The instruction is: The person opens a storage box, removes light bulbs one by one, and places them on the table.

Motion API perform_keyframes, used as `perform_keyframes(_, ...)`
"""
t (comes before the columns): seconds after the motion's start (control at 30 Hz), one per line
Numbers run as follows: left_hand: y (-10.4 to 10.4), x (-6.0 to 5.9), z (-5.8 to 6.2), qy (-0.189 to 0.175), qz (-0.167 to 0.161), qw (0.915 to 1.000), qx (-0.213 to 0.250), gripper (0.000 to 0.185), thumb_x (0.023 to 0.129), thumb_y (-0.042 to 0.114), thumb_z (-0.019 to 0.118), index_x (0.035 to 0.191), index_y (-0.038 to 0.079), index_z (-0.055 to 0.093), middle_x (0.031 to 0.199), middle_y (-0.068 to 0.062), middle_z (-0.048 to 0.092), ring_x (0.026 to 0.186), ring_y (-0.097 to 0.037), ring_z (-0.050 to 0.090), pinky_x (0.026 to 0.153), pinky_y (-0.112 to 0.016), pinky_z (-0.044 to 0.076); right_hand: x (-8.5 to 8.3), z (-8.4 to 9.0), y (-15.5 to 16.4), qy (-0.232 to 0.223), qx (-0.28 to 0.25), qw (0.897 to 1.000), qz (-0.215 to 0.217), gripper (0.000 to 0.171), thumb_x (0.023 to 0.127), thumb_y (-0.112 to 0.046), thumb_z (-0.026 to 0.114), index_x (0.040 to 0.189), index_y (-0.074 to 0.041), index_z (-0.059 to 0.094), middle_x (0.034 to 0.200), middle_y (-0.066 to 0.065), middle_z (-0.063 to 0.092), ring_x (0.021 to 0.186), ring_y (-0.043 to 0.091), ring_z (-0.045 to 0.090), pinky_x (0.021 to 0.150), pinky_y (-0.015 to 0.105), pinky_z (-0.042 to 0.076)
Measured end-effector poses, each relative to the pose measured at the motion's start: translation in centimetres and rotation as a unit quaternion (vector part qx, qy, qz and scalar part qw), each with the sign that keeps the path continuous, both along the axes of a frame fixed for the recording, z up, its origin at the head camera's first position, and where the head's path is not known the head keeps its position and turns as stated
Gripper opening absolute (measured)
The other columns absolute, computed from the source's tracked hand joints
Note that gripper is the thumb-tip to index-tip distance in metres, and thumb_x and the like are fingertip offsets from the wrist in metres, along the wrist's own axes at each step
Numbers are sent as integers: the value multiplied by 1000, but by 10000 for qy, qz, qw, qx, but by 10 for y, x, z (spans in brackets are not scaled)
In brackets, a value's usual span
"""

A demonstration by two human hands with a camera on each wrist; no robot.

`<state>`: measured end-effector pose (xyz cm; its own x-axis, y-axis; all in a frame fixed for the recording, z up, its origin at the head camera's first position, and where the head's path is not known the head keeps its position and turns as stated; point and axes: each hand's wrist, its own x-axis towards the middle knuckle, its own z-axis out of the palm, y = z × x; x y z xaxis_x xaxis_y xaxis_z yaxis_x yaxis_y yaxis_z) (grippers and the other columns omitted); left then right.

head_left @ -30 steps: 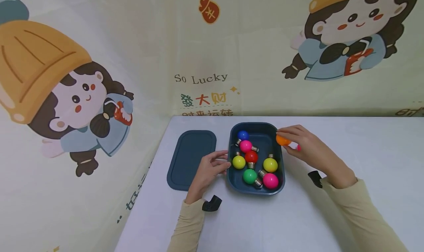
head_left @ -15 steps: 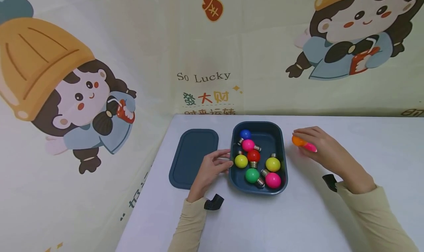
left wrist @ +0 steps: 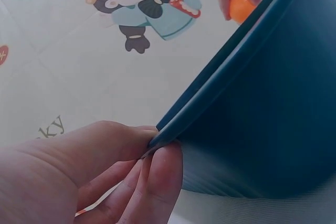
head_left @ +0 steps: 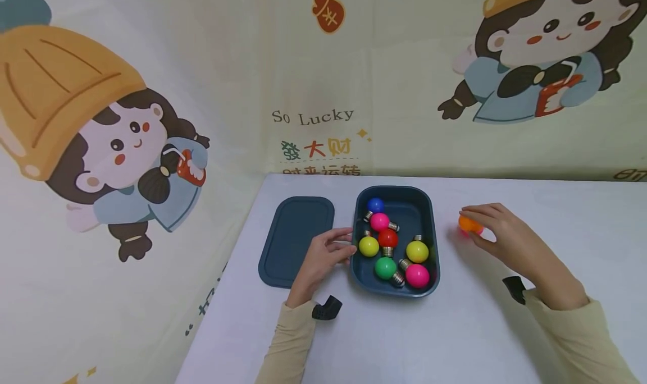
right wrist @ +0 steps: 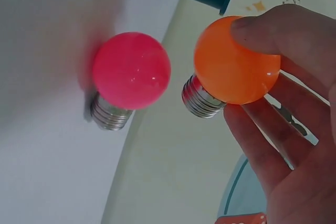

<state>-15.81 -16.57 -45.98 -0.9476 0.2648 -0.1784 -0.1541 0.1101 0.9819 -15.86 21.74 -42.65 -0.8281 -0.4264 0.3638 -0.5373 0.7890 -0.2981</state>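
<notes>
An orange light bulb [right wrist: 231,64] with a metal screw base is held between the thumb and fingers of my right hand [head_left: 515,241], right of the box. Just below it a pink bulb [right wrist: 131,69] lies on the table; in the head view the orange one mostly covers it. My left hand [head_left: 323,260] pinches the left rim of a dark blue box [head_left: 404,288], thumb on one side and fingers on the other in the left wrist view. Inside the box lie several bulbs: a blue bulb [head_left: 375,205], a red bulb [head_left: 388,238], a green bulb [head_left: 386,268], plus pink and yellow ones.
A flat dark blue lid [head_left: 293,232] lies left of the box, partly behind my left hand. The white table [head_left: 394,339] meets a cream printed cloth [head_left: 404,92] at its back and left edges.
My right hand has carried the orange bulb from the box's right rim out to the right, over the pink bulb on the table. The left hand keeps its hold on the rim.
</notes>
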Motion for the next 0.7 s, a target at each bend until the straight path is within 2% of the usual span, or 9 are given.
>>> perform_keyframes(0.33, 0, 1, 1, 131, -65, 9999, -30, 48, 90, 13, 74, 136, 4, 59, 124, -21, 62, 86, -15, 66, 73, -26, 59, 6, -8, 14, 55, 53, 9999, -75, 60, 61, 4, 90, 117, 4, 67, 115, 20, 65, 105, 35, 55, 81, 56, 54)
perform_keyframes(0.47, 1, 2, 2, 55, -44, 10000, -22, 48, 91, 13, 73, 136, 4, 58, 125, -21, 61, 86, -14, 66, 73, -26, 59, 7, -13, 21, 133, 53, 9998, -128, 59, 59, 5, 90, 114, 4, 68, 114, 20, 66, 104, 35, 55, 81, 56, 52)
perform_keyframes(0.7, 2, 2, 3, -76, 76, 9999, -31, 47, 90, 13, 74, 134, 7, 60, 124, -19, 62, 90, -21, 66, 73, -25, 59, 7, -17, 30, 348, 10, 9993, -108, 59, 54, 7, 91, 109, 2, 70, 109, 18, 67, 99, 32, 57, 80, 46, 53)
